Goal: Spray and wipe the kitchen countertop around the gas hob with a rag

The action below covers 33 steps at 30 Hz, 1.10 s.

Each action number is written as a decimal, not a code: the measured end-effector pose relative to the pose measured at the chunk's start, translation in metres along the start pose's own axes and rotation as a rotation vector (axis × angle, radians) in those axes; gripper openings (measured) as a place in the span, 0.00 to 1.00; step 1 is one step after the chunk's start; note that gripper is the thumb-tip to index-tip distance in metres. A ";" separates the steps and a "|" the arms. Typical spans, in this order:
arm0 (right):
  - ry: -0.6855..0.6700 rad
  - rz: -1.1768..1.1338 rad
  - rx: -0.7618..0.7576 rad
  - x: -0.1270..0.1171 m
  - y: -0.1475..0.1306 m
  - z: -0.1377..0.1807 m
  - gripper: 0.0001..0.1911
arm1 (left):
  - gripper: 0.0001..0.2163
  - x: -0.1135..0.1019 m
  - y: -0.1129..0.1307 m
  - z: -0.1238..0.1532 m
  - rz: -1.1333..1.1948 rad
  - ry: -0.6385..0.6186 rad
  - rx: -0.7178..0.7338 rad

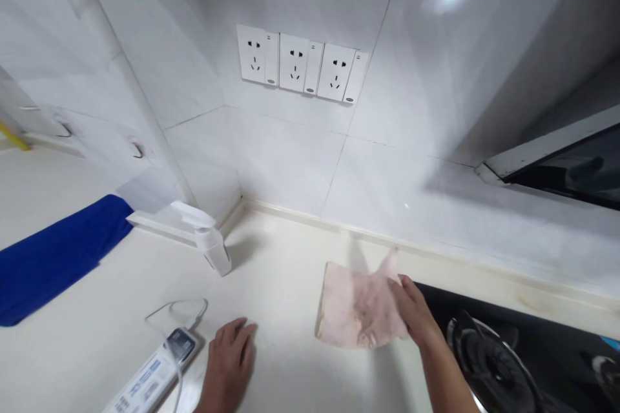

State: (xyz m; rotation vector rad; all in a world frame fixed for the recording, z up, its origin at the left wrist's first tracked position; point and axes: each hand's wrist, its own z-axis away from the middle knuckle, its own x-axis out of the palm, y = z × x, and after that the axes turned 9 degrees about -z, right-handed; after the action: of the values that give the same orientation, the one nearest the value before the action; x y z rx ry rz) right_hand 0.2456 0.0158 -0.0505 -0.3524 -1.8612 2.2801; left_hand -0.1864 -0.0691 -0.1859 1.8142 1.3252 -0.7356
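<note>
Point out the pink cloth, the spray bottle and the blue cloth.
Pink cloth (353,306), head view, on its middle.
Spray bottle (214,250), head view, on its white body.
Blue cloth (61,255), head view, on its middle.

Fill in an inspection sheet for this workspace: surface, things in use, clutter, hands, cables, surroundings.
Surface: pale countertop, lit unevenly, with shadows.
Things in use: pink cloth, crumpled, with darker stains.
Clutter: white spray bottle, blue cloth, white device with a dark screen.
Hands: right hand grips the pink cloth's edge; left hand rests on the countertop, holding nothing.
Cables: white cable, looped by the device and crossing it.
Surroundings: three wall sockets, nothing plugged in; stove at right.
</note>
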 end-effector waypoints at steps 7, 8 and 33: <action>-0.017 0.117 -0.030 0.013 0.017 0.007 0.25 | 0.11 -0.006 0.004 -0.004 -0.017 -0.016 0.013; 0.005 0.082 0.008 0.002 0.021 0.005 0.25 | 0.11 -0.006 0.004 -0.004 -0.022 -0.017 0.018; -0.071 0.774 -0.291 0.006 0.107 -0.001 0.16 | 0.12 0.007 -0.006 -0.002 -0.085 -0.071 0.072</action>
State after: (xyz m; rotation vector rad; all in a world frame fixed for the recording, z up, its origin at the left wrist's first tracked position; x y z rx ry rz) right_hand 0.2419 -0.0037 -0.1562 -1.2365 -2.3980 2.4401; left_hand -0.1899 -0.0631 -0.1914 1.7793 1.3514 -0.8957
